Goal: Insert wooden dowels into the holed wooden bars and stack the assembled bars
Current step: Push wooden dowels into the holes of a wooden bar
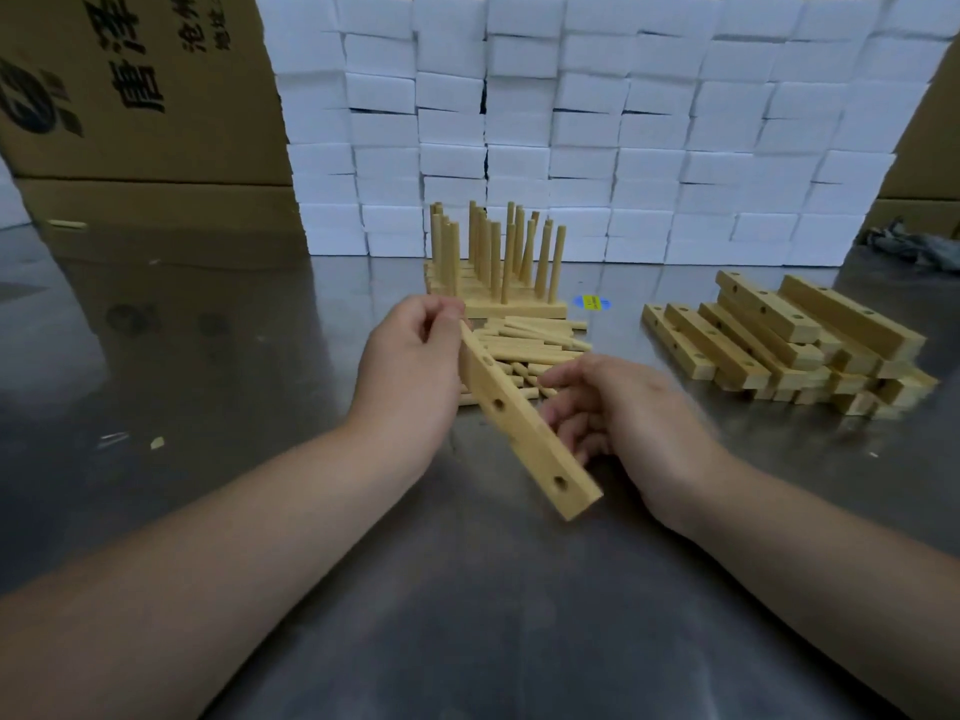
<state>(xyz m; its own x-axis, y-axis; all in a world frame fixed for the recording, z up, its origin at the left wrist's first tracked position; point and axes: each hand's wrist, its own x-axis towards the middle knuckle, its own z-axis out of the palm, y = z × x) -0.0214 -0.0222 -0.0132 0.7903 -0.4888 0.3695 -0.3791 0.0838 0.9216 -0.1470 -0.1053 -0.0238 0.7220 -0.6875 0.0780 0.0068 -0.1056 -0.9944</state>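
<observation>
The steel surface [208, 356] lay bare toward 6 o'clock and out to 9 o'clock, which gave the widest open room; its far side was closed off by a wall of white foam blocks [597, 122] from 11 to 2 o'clock and by a printed cardboard box [130, 96] at 10 o'clock. The left hand [410, 356] pinched the far end of a holed wooden bar [524, 433] between thumb and curled fingers and held it lifted and tilted. The bar's long axis ran from 11 o'clock down to 5 o'clock, its near end lowest, close over the surface, and its face with three holes was turned up and toward 3 o'clock. The right hand [618, 413] sat just beside the bar's middle on the 3 o'clock side, blurred, fingers loosely curled; whether it touched the bar or held anything could not be told. Just behind both hands at 12 o'clock lay a heap of loose dowels [535, 340], mostly crosswise. Beyond them stood the stack of assembled bars [498, 272], dowels upright, near the foam wall. A pile of empty holed bars [789, 345] lay at 2 o'clock, well apart from the hands, with a small blue and yellow sticker [592, 302] between it and the stack.
</observation>
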